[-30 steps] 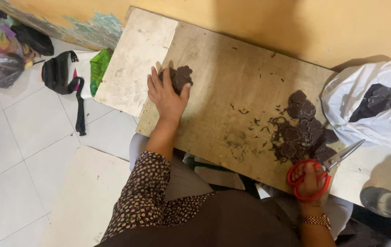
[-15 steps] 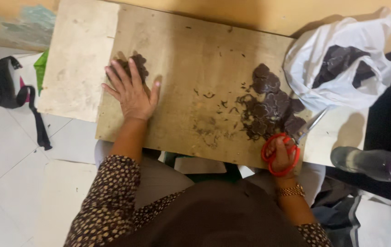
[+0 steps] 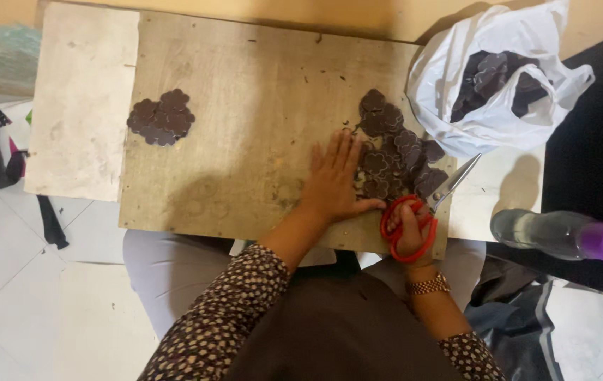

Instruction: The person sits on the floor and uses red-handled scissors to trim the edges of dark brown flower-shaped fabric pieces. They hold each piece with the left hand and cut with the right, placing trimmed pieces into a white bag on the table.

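Right of centre on the brown wooden board worktop point(image 3: 245, 120) lies a loose pile of dark brown flower-shaped cutouts point(image 3: 396, 152), thin flat sheet pieces, overlapping. Left hand point(image 3: 336, 180) lies flat and open, palm down, fingertips touching the pile's left edge. Right hand point(image 3: 409, 229) is closed through the loops of red-handled scissors point(image 3: 421, 212), blades pointing up-right past the pile, tips over the pale board edge. Cutouts look light, soft and floppy, likely to slide on each other; best pinched at an edge or lifted as a small stack, not scooped hard. Second smaller stack of the same dark cutouts point(image 3: 161, 118) sits at upper left of the board, well apart. White plastic bag point(image 3: 442, 85) at upper right holds more dark pieces, just beside the pile. Clear plastic bottle with purple cap point(image 3: 562, 236) lies at right, on its side. Gold wristwatch point(image 3: 427, 286) on right wrist. Small dark scraps litter the board. White tiled floor point(image 3: 5, 296) lower left.
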The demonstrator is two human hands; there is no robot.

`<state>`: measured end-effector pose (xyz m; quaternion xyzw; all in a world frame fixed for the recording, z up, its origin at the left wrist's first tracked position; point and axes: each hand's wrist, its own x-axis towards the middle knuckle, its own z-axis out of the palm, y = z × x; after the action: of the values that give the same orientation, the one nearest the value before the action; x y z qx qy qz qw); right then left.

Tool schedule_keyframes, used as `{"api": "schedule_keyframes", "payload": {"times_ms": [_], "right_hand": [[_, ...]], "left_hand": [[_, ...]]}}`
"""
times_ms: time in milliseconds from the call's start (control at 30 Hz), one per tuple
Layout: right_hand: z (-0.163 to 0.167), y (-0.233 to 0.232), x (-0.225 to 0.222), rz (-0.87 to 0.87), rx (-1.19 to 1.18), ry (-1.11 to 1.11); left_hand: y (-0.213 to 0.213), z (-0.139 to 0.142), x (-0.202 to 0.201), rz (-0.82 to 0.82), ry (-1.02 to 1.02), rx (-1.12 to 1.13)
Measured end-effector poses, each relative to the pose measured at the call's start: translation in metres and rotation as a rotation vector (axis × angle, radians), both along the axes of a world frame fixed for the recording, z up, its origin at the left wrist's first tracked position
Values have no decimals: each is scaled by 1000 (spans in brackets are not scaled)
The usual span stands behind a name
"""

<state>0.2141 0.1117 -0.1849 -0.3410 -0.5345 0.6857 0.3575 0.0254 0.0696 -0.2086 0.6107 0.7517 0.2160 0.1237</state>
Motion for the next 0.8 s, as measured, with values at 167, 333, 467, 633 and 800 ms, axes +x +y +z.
{"api": "schedule_keyframes", "payload": {"times_ms": [167,333,467,633,800], "right_hand": [[1,-2,1,-3,-36,20],[4,-3,-3,-23,-67,39],[7,-3,-5,-31,25,-32],[11,-4,-6,-46,8,-46],[13,-5,-5,-54,91,-94]], "left_hand": [[19,-4,10,105,-15,189],[21,2,10,92,-72,230],[18,10,9,74,6,406],[14,17,9,50,-72,480],[15,17,1,79,-222,569]]}}
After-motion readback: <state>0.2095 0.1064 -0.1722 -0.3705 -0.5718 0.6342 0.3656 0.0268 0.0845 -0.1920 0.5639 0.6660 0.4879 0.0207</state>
